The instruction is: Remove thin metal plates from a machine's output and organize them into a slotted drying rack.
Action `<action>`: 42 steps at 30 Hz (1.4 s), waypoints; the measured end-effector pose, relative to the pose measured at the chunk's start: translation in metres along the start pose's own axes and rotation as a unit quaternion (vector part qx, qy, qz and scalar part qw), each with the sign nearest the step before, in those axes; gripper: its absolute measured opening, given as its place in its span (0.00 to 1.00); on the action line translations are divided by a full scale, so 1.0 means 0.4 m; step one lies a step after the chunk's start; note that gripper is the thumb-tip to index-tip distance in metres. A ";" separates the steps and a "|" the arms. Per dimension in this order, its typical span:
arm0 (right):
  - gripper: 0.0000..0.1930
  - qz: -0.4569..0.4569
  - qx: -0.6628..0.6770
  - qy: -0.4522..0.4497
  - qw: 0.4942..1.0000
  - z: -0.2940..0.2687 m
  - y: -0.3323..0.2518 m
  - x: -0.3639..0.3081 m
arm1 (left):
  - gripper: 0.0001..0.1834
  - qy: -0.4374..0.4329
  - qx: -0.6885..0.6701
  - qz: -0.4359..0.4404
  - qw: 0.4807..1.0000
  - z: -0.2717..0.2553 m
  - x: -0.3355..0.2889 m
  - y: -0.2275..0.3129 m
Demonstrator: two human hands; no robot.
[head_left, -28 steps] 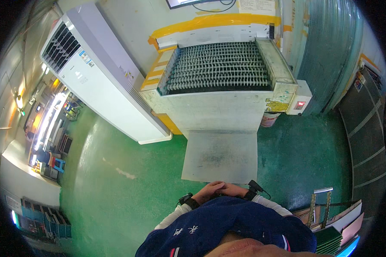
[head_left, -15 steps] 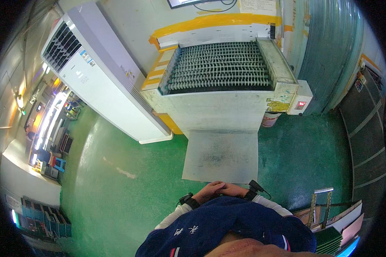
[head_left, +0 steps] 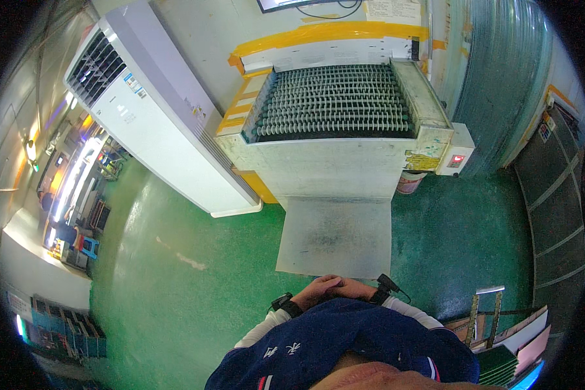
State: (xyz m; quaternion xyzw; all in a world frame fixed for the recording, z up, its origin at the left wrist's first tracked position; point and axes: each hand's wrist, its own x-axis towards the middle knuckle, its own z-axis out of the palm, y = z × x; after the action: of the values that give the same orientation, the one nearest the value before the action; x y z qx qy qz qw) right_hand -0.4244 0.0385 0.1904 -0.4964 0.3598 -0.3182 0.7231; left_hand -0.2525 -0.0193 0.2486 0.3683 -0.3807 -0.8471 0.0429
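My left hand (head_left: 316,292) and my right hand (head_left: 359,290) are clasped together low in front of my body, fingers folded against each other. No object shows in either one, and the undersides of the fingers are hidden. Each wrist wears a black strap with a small black device. Beyond the hands, a grey mat (head_left: 335,237) lies on the floor, apart from them. It reaches to the foot of a pale machine (head_left: 331,169) whose top holds rows of disc rollers (head_left: 335,97).
A tall white air conditioner (head_left: 169,143) stands left of the machine. On the machine's right are a control box (head_left: 458,149) with a red display and a bucket (head_left: 409,182). A rack with panels (head_left: 500,364) is close at my right. Strip curtains (head_left: 497,84) hang at the far right.
The hands stay clasped in the same place. Only the view has shifted very slightly.
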 end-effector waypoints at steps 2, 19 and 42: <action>0.24 0.003 0.006 -0.004 1.000 0.011 -0.032 -0.006 | 0.23 -0.001 -0.010 0.001 1.000 0.004 -0.010 0.003; 0.27 -0.022 -0.007 -0.016 1.000 0.010 -0.007 0.003 | 0.25 -0.012 -0.041 -0.010 0.999 -0.022 0.018 -0.038; 0.17 0.006 -0.081 -0.022 0.996 -0.025 0.007 -0.005 | 0.27 -0.052 -0.030 0.017 0.998 -0.010 0.012 -0.013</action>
State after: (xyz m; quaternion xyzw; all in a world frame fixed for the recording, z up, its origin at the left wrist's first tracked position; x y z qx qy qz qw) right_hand -0.4334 0.0363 0.1859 -0.5580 0.3715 -0.2732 0.6899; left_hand -0.2525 -0.0198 0.2406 0.3157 -0.3626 -0.8755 0.0482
